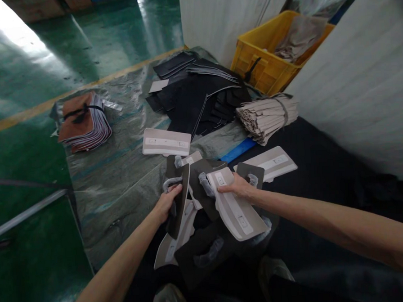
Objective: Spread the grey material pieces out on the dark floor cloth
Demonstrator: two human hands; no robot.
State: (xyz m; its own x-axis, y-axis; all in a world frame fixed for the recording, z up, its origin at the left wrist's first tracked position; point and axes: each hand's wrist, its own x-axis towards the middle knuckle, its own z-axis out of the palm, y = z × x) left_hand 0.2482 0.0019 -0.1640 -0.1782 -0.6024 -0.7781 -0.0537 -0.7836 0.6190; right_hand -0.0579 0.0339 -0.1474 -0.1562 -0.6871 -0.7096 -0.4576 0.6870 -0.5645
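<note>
My left hand (166, 202) grips the edge of a dark flat shaped piece (179, 206) that stands on edge over a pile of similar pieces. My right hand (237, 187) holds a pale beige curved piece (236, 210) with small white labels, lifted over the same pile. Under both hands lies a heap of dark and beige cut pieces (199, 245), some with crumpled plastic wrap. Both hands are close together, about a hand's width apart.
A beige piece (166, 142) lies flat on the grey plastic sheet (115, 182). Another beige piece (274, 161) lies right. Black sheets (198, 97), a tied bundle of beige pieces (267, 113), a yellow crate (267, 59) and a brown tied stack (83, 123) lie further off.
</note>
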